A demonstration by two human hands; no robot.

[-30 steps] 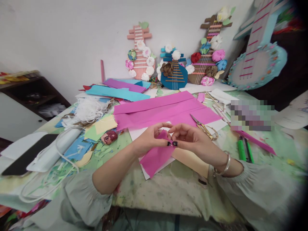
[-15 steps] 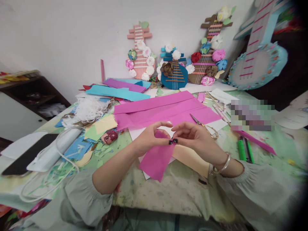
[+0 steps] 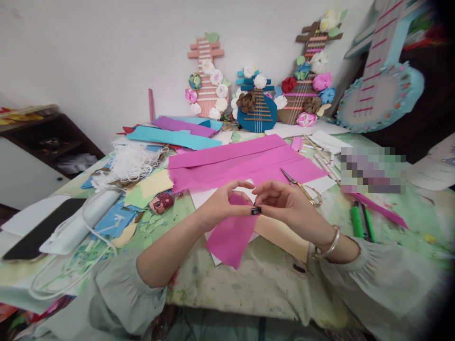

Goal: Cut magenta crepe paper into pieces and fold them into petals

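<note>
My left hand (image 3: pixel 223 204) pinches the upper edge of a small magenta piece of crepe paper (image 3: pixel 231 239), which hangs down toward me. Thumb tip to thumb tip, my right hand (image 3: pixel 285 204) meets it at the same edge, its fingers curled in a pinch on the paper. Just behind the right hand lie gold-handled scissors (image 3: pixel 302 186). Beneath both hands are a white sheet (image 3: pixel 201 196) and a cream paper strip (image 3: pixel 284 233). A large folded magenta crepe sheet (image 3: pixel 227 163) spreads out beyond them.
Paper instruments with flowers, among them a blue one (image 3: pixel 258 116), lean against the wall. At left are a phone (image 3: pixel 44 227), a white cable (image 3: pixel 85 213), tangled white string (image 3: pixel 133 161) and paper scraps. Green-cased cutters (image 3: pixel 357 222) lie at right.
My right thumb has shifted slightly left, so the two thumb tips now touch or overlap. The magenta piece stays almost where it was.
</note>
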